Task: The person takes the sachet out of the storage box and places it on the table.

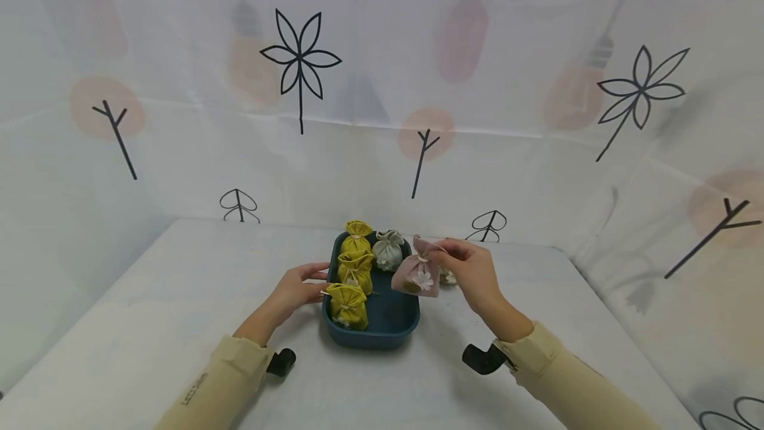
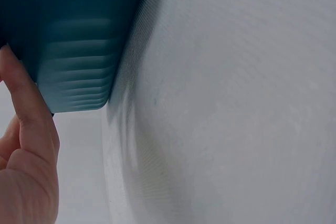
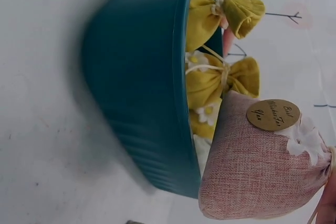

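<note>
**Pink sachet held over right edge of tray; left hand steadying tray**

Right hand (image 1: 471,271): fingers pinch the gathered neck of a pink sachet (image 1: 418,274), which hangs above the right rim of the dark teal tray (image 1: 388,334). From the right wrist view the pink sachet is just beside the tray wall, outside and above it; whether the cloth touches the rim I cannot tell. It bears a white cloth flower (image 3: 304,139) and a round brown tag (image 3: 273,114) with script too small to read.

Left hand (image 1: 295,290): fingers lie fairly straight against the left wall of the tray, thumb toward the near side. Left wrist view shows a fingertip touching the ribbed outer wall; the hand grips nothing.

Tray contents: three yellow sachets in a row along the left side, near (image 1: 347,306), middle (image 1: 355,269) and far (image 1: 357,236). A pale grey sachet (image 1: 388,250) sits at the far right corner. The near right part of the tray floor is bare.

Another small pale item lies on the table behind the right hand, mostly hidden.

Surface: white cloth-covered table (image 1: 149,324), printed white backdrop (image 1: 382,85) on the far side and to both sides.
</note>
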A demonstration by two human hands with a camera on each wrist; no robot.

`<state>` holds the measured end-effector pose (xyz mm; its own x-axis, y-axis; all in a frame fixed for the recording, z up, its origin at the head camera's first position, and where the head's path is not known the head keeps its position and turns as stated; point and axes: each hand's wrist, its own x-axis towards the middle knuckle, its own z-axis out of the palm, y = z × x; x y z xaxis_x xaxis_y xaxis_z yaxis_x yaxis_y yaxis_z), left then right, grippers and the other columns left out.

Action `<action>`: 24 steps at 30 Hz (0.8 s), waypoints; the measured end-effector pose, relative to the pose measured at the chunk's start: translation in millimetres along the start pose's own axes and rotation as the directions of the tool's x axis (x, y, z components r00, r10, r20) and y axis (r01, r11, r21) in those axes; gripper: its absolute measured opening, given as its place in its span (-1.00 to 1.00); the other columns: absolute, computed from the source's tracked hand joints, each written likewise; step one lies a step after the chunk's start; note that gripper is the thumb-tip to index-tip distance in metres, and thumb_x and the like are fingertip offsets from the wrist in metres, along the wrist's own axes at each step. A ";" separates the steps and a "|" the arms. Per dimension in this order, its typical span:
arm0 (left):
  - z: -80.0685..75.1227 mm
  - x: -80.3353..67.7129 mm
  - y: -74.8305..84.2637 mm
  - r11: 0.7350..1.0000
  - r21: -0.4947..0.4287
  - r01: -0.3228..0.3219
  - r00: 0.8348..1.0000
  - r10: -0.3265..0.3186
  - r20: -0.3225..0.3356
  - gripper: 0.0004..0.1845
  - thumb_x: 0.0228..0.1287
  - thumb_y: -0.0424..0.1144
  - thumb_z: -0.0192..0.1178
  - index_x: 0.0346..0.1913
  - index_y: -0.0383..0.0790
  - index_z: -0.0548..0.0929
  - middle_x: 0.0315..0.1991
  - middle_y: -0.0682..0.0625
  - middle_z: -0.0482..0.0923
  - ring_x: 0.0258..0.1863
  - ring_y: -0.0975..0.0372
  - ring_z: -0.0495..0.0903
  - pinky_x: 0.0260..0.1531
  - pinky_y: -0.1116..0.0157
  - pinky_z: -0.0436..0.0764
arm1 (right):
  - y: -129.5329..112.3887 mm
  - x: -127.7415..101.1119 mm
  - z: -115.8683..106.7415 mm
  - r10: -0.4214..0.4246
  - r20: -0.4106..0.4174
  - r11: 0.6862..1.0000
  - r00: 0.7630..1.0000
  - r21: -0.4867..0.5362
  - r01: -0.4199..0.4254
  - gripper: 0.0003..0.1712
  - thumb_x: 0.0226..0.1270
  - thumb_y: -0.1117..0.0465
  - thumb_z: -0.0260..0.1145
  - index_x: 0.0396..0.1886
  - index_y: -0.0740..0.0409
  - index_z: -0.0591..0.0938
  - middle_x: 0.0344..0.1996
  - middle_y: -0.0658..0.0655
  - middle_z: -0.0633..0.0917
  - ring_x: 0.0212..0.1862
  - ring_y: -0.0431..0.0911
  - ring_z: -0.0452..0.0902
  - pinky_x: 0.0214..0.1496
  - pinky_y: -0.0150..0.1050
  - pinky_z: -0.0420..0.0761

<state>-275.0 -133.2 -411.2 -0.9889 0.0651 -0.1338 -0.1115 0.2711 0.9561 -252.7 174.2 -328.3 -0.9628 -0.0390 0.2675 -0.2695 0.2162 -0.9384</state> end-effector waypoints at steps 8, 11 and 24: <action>0.4 0.6 0.3 1.000 -0.005 0.000 1.000 0.000 -0.001 -0.49 0.20 -0.34 0.25 0.24 -0.19 0.45 0.04 -0.18 0.48 -0.30 0.20 0.62 -0.26 0.25 0.64 | 4.8 -5.0 -14.6 0.013 -0.048 1.000 0.999 -0.027 -0.015 -0.66 0.19 0.20 0.36 -0.12 0.36 0.63 -0.11 0.17 0.63 -0.07 -0.18 0.52 -0.05 -0.42 0.53; 0.9 0.5 1.2 1.000 -0.007 0.003 1.000 -0.003 -0.003 -0.49 0.20 -0.35 0.24 0.24 -0.18 0.45 0.04 -0.18 0.48 -0.31 0.20 0.62 -0.26 0.25 0.64 | 10.1 -7.0 -21.6 0.013 -0.050 1.000 0.999 -0.025 -0.014 -0.63 0.21 0.17 0.35 -0.09 0.37 0.61 -0.15 0.08 0.64 -0.07 -0.18 0.51 -0.04 -0.43 0.52; 0.7 -0.7 2.4 1.000 0.001 0.011 1.000 -0.011 -0.007 -0.48 0.20 -0.35 0.25 0.25 -0.17 0.45 0.05 -0.17 0.49 -0.30 0.20 0.61 -0.25 0.26 0.64 | 30.8 -10.5 -42.8 -0.006 -0.129 0.999 0.992 -0.034 0.001 -0.64 0.24 0.23 0.32 -0.11 0.46 0.57 -0.35 -0.12 0.65 -0.24 -0.26 0.53 -0.16 -0.47 0.54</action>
<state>-274.5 -131.9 -409.0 -0.9882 0.0556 -0.1428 -0.1225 0.2724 0.9543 -249.9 223.0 -350.7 -0.9504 0.0857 0.2988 -0.2699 0.2497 -0.9300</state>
